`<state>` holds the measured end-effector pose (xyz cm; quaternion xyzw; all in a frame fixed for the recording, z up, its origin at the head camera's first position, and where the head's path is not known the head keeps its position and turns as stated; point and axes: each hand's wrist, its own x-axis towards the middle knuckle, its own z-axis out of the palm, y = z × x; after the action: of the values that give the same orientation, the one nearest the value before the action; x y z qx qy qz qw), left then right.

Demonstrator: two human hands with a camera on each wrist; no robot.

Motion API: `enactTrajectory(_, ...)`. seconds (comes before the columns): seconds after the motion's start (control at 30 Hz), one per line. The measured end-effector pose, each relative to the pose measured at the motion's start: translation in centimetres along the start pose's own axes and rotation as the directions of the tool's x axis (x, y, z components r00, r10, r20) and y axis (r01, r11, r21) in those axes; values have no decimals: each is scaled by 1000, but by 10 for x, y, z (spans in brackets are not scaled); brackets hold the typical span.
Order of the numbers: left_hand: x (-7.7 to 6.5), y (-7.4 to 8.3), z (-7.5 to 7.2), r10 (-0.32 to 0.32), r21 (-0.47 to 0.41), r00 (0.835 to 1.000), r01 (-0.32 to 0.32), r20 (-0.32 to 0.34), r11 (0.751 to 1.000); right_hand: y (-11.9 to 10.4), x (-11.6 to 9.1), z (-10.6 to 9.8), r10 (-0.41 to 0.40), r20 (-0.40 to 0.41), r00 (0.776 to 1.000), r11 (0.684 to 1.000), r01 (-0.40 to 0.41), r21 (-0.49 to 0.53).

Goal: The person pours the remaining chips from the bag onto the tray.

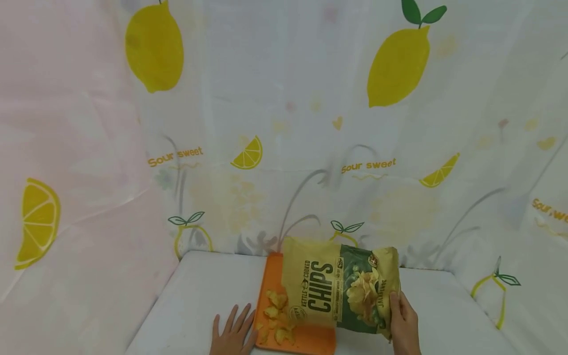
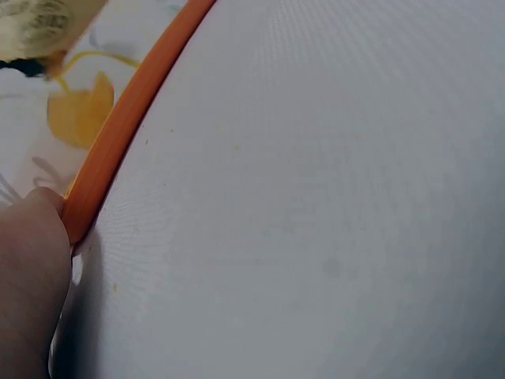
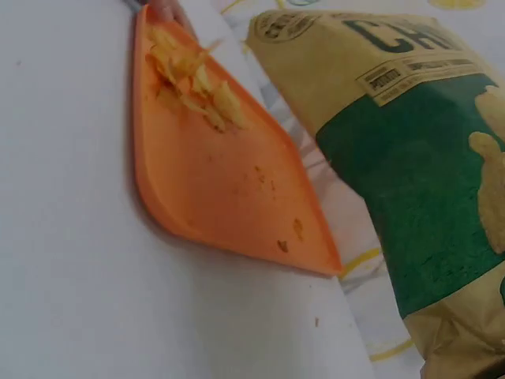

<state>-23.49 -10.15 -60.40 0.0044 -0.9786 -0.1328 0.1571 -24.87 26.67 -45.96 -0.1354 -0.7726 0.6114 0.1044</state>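
My right hand (image 1: 405, 323) grips the right end of a gold and green bag of kettle-cooked chips (image 1: 339, 288). The bag lies sideways in the air over an orange tray (image 1: 315, 341), its left end above the tray. Loose potato chips (image 1: 278, 315) are heaped toward the tray's left side, and small crumbs dot the rest of it in the right wrist view. Fingers spread, my left hand (image 1: 233, 333) rests on the white table just left of the tray. In the left wrist view, part of that hand touches the corner of the tray's rim (image 2: 110, 154).
The white table (image 1: 199, 286) carries a few crumbs beside the tray. A pale curtain (image 1: 284, 98) printed with lemons and "Sour sweet" lettering hangs along the table's back edge and both sides.
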Motion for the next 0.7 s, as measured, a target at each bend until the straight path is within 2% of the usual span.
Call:
enactTrajectory(0.13, 0, 0, 0, -5, 17, 1000, 5, -16, 1000, -3, 0, 1, 22, 7, 1000, 991, -23, 135)
enactTrajectory(0.3, -1, 0, 2, 1, 26, 1000, -1, 1, 1000, 0, 0, -3, 40, -31, 999, 996, -38, 83)
enactTrajectory(0.47, -1, -2, 0, 12, 9, 1000, -12, 26, 1000, 6, 1, -2, 69, -50, 996, 982, -59, 179)
enactTrajectory(0.57, -1, -1, -4, 8, -8, 999, -8, 38, 1000, 6, 2, 0, 52, -72, 996, 993, -44, 107)
enactTrajectory(0.63, -1, 1, -6, 1, -16, 999, 0, 47, 1000, 6, 2, -1, 42, -58, 997, 998, -39, 57)
enactTrajectory(0.7, -1, 2, -7, -3, -13, 998, 4, 59, 1000, 6, 1, -1, 51, -45, 998, 996, -47, 71)
